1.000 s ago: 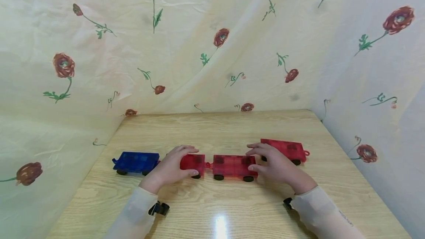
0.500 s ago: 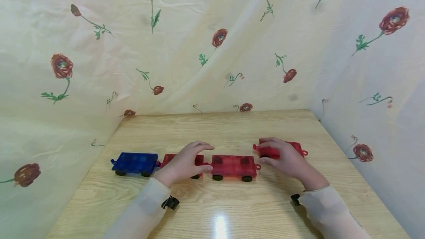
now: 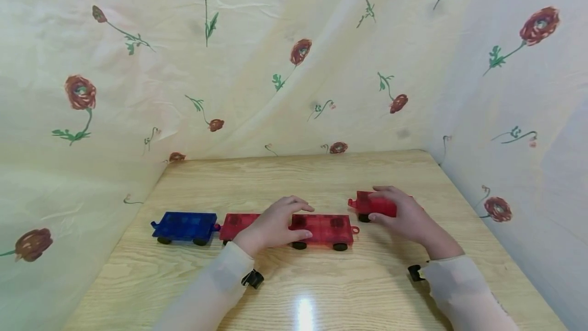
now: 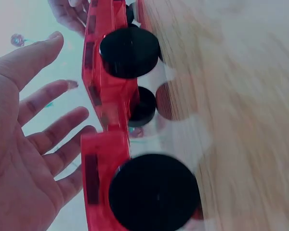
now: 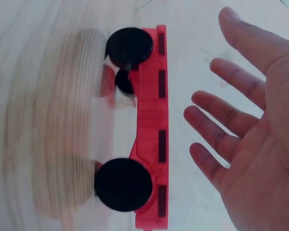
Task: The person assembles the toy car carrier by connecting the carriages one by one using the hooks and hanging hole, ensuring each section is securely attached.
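A blue toy train car (image 3: pixel 185 226) heads a row on the table, coupled to a see-through red train car (image 3: pixel 234 226). Another red train car (image 3: pixel 323 226) follows; its joint with the first lies behind my left hand (image 3: pixel 275 225), though the left wrist view shows the two end to end. That hand hovers over the joint with loosely bent fingers, apart from the cars. Set farther back on the right is a third red train car (image 3: pixel 380 205), separate from the row. My right hand (image 3: pixel 409 218) hovers over it, fingers spread and clear of its side in the right wrist view.
The wooden table (image 3: pixel 294 275) ends at the back and sides against a floral cloth (image 3: pixel 248 65). A black wrist camera (image 3: pixel 252 279) sits below the left sleeve, another wrist camera (image 3: pixel 417 273) by the right sleeve.
Both hands have moved right: the left from the first red car to the joint, the right from the second red car's end to over the separate car. The cars have kept their places.
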